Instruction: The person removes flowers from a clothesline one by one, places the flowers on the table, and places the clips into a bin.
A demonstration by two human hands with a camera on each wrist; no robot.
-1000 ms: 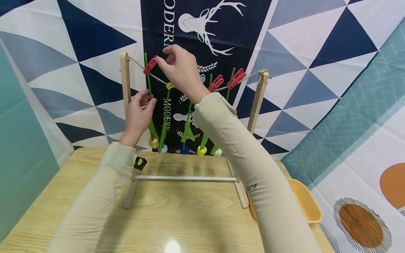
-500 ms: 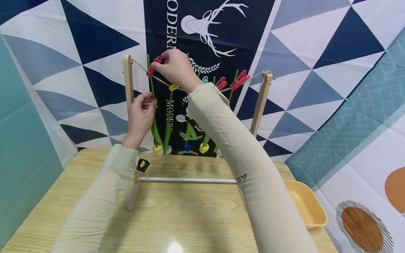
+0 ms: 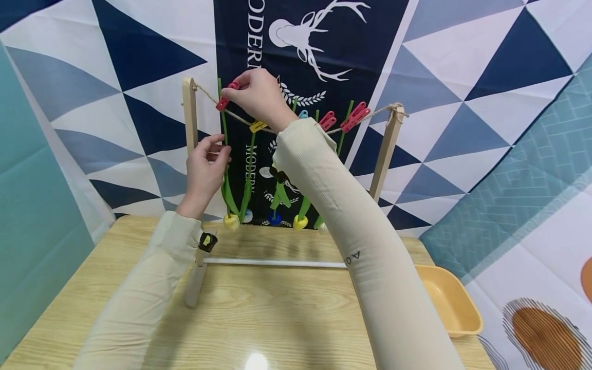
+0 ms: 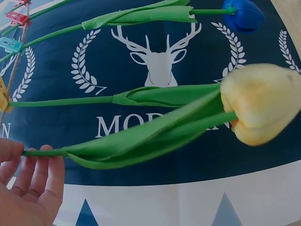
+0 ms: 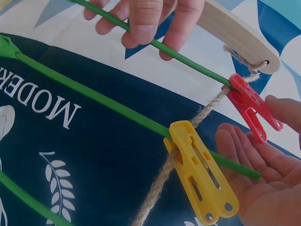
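Note:
My left hand (image 3: 205, 167) pinches the green stem of an artificial tulip with a pale yellow bloom (image 4: 258, 106), which hangs head down. Above it, my right hand (image 3: 263, 97) holds the handles of a red clothespin (image 5: 247, 101) between thumb and fingers. The clothespin's nose sits over the twine (image 5: 157, 186), right where the top of this stem crosses it. Beside it, a yellow clothespin (image 5: 200, 174) grips the neighbouring tulip's stem on the same twine. In the head view, my right hand and sleeve hide part of the line.
The twine runs between the left post (image 3: 189, 115) and right post (image 3: 386, 154) of a wooden rack. Several more tulips hang along it, including one with a blue bloom (image 4: 243, 15). A white crossbar (image 3: 273, 262) joins the rack's base. A yellow basin (image 3: 450, 303) stands at right.
My right fingers have closed in on the red clothespin's handles, where earlier only the thumb side met its end. My left hand stays at the stem. The head view has shifted slightly.

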